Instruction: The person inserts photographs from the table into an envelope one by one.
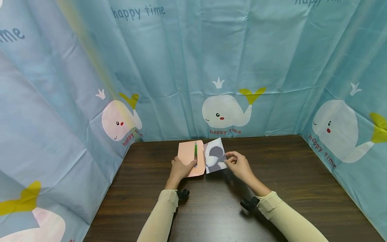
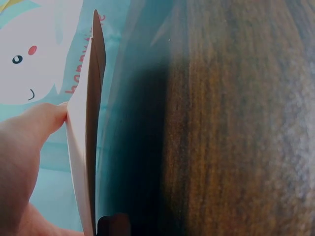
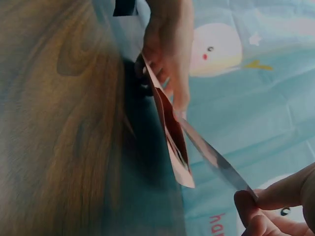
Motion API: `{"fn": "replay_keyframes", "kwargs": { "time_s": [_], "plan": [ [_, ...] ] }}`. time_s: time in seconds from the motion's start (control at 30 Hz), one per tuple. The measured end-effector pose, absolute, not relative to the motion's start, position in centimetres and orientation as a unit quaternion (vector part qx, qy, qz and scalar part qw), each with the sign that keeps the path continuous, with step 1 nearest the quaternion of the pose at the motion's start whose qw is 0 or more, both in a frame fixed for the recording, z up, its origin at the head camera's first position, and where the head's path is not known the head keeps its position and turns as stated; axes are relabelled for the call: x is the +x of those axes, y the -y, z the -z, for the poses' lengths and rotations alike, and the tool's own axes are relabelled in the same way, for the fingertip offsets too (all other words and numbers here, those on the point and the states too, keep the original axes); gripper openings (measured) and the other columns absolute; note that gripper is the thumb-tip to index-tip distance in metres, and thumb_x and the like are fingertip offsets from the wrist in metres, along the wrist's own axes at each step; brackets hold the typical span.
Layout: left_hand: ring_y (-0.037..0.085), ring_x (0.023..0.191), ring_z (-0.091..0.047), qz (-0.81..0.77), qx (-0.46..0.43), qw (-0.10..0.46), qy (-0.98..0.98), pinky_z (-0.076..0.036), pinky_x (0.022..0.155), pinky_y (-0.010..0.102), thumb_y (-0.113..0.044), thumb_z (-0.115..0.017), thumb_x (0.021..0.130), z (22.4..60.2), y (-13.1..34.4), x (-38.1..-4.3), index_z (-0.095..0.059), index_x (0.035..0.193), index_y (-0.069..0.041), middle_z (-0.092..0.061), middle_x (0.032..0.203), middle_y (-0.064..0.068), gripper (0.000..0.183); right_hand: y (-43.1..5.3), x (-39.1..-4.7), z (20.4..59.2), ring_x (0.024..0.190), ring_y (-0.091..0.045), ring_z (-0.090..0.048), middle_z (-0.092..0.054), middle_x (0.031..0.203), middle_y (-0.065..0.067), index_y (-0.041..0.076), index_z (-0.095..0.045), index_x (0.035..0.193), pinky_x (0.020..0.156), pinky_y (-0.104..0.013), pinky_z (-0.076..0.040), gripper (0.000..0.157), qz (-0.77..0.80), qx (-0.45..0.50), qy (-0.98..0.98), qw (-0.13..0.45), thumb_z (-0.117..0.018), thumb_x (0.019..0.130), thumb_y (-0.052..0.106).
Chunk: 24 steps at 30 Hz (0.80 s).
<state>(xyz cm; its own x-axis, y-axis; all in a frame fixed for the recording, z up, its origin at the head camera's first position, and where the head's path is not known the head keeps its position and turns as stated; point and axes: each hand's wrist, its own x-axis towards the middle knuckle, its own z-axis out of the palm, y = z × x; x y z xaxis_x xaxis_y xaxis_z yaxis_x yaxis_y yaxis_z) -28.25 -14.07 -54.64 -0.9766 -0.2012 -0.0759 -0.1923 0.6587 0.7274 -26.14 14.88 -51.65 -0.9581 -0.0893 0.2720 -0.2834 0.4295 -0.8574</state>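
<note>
My left hand (image 1: 179,169) grips a pale pink envelope (image 1: 185,152), its thumb on the face turned to me. The opening and flap point right, and a narrow green strip (image 1: 196,150) shows at the opening. In the left wrist view the envelope (image 2: 78,128) appears edge-on, raised over the table. By its right edge, my right hand (image 1: 240,165) pinches a thin card (image 1: 214,158) printed in grey and white between thumb and fingers. The right wrist view has the card (image 3: 216,160) slanting toward the gaping envelope (image 3: 170,128), its far end close to the left fingers.
Beneath both hands lies a dark wood-grain table (image 1: 208,208). A light blue curtain (image 1: 169,114) with white whales and lettering encloses the back and both sides. Each wrist wears a black band, the right one (image 1: 249,203) near the tabletop.
</note>
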Motion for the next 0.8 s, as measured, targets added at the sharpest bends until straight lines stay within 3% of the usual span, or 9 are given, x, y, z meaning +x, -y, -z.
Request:
{"fn": "replay_keyframes", "kwargs": {
  "time_s": [0.8],
  "plan": [
    [0.054, 0.125, -0.058, 0.396, 0.101, 0.013, 0.913, -0.049, 0.107, 0.062, -0.062, -0.078, 0.088, 54.9, 14.1, -28.5, -0.030, 0.157, 0.014, -0.042, 0.144, 0.039, 0.114, -10.4, -30.7, 54.0, 0.063, -0.008, -0.057, -0.077, 0.079, -0.014, -0.006, -0.074, 0.117, 0.064, -0.025, -0.043, 0.024, -0.555, 0.069, 0.827, 0.064, -0.078, 0.094, 0.001]
  ]
}}
